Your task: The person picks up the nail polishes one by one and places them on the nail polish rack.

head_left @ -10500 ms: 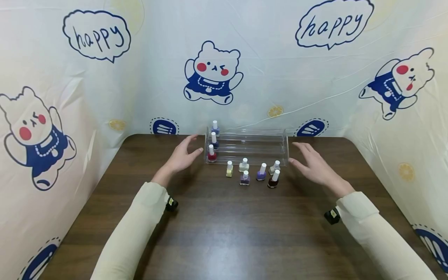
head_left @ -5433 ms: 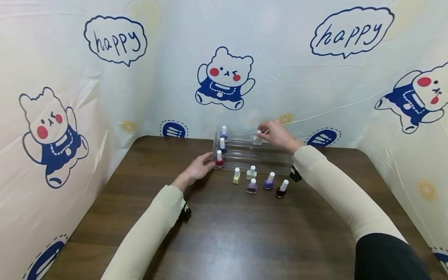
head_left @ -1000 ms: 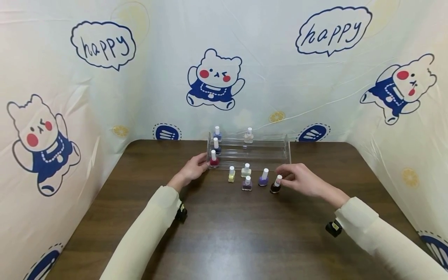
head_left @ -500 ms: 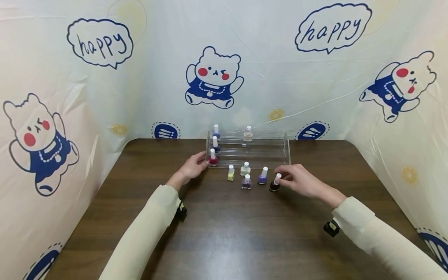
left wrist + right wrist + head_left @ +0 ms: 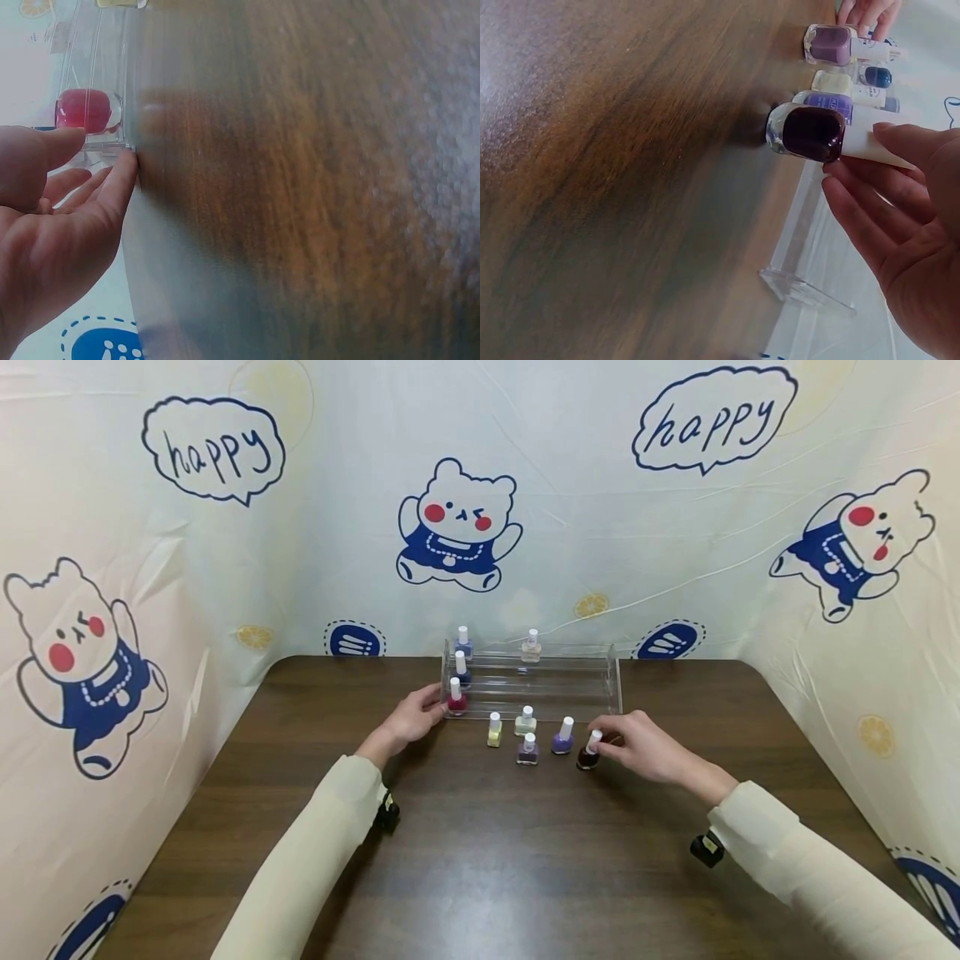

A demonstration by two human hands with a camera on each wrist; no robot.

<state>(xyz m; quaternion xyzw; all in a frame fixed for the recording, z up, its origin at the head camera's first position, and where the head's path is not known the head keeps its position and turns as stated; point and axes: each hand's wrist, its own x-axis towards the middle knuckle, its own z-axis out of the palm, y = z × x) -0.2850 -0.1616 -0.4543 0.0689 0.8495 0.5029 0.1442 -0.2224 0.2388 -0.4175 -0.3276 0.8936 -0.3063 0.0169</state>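
Note:
In the head view, my left hand (image 5: 411, 717) touches the left end of a clear acrylic rack (image 5: 555, 710); the left wrist view shows thumb and fingertips at its end panel, beside a red nail polish bottle (image 5: 82, 111). My right hand (image 5: 647, 747) pinches the white cap of a dark, near-black nail polish bottle (image 5: 588, 758), thumb on one side and fingers on the other. Its base is close over the table, right of a violet bottle (image 5: 562, 742). Farther left stand a greyish-purple bottle (image 5: 528, 755), a pale bottle (image 5: 525, 723) and a yellow bottle (image 5: 494, 733).
The rack has stepped tiers. A light-blue bottle (image 5: 463, 647) and a clear bottle (image 5: 531, 648) stand on its top tier; a navy bottle (image 5: 462, 675) is in the middle tier, left end. Behind the brown table (image 5: 480, 860) hangs a printed cloth (image 5: 570, 510).
The clear bottle went from the table to the top tier in my right hand, which has since moved to the dark bottle. My left hand came to the rack's end. Little moved lately.

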